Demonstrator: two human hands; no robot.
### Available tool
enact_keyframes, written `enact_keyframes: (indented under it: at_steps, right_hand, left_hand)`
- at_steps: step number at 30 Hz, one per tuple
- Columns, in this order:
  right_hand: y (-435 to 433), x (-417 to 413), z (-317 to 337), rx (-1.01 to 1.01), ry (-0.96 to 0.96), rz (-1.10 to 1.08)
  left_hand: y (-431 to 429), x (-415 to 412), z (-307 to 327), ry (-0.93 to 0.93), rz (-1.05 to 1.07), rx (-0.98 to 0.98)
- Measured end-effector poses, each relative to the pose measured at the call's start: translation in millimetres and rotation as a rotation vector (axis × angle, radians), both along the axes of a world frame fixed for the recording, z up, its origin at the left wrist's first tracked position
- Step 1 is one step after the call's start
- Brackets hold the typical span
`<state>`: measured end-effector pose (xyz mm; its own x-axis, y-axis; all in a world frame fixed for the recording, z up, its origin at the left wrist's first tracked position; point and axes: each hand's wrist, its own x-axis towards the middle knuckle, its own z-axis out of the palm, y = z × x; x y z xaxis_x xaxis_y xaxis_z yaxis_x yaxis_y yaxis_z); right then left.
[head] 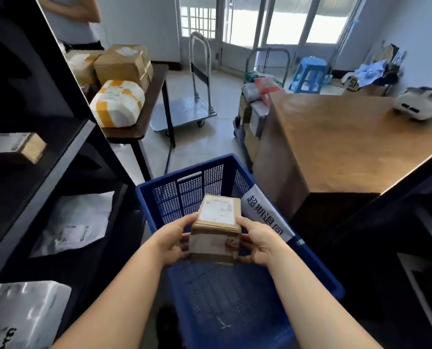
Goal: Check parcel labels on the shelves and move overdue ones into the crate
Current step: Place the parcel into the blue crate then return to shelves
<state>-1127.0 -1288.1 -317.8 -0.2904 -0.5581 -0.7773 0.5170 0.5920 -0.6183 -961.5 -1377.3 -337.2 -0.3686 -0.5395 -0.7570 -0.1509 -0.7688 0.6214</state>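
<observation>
Left hand (170, 244) and right hand (257, 244) clamp box (216, 231) from both sides, label up, above crate (318, 270). Step: placing overdue parcel. Next move: lower between hands onto crate floor, let go.

"超期退回" on white sign (261, 212) on crate (157, 183)

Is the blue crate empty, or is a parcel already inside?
Empty where visible: the blue crate shows bare mesh floor; the left hand and right hand hold the cardboard box over it.
</observation>
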Motion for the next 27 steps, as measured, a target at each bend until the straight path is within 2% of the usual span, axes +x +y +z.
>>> enact_keyframes:
  at_steps: [12,21,27]
  right_hand:
    - [-163,-52,-168,0.064,-0.146,-0.322]
    - [-202,-108,-351,0.106,-0.129,-0.357]
    - [-200,-137,-487,0.160,-0.132,-0.349]
  left_hand:
    - [-203,-87,-150,-0.109,-0.251,0.110]
    - [-248,-151,-334,-0.257,-0.372,0.158]
    - [-250,-181,-454,-0.274,-0.425,0.181]
